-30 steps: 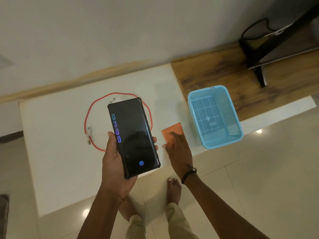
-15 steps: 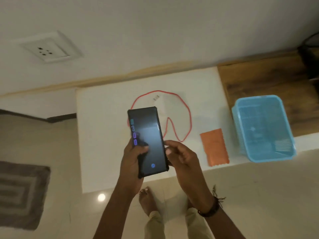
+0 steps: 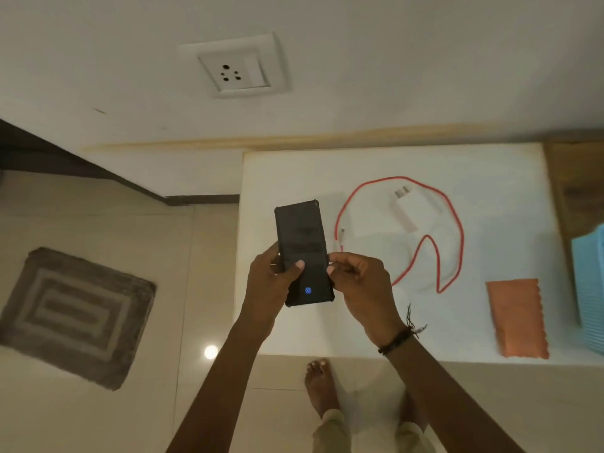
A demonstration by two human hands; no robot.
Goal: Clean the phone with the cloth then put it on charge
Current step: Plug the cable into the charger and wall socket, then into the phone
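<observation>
A black phone (image 3: 299,235) with a dark screen and a small blue fingerprint icon is held upright above the left edge of the white table (image 3: 385,335). My left hand (image 3: 268,286) grips its lower left side, thumb on the screen. My right hand (image 3: 361,289) pinches its right edge. A white charger adapter (image 3: 410,207) lies on the table inside a loop of red cable (image 3: 457,223). The orange cloth (image 3: 514,318) lies flat near the table's front right, apart from both hands.
A white wall socket (image 3: 235,71) sits on the wall above and left of the table. A light blue basket (image 3: 590,282) shows at the right edge. A grey floor mat (image 3: 73,315) lies on the tiled floor at left. My bare foot (image 3: 322,387) stands below the table.
My right hand left the orange cloth and came onto the phone's right edge. The view swung left, bringing the wall socket into sight. The clock digits on the screen are gone.
</observation>
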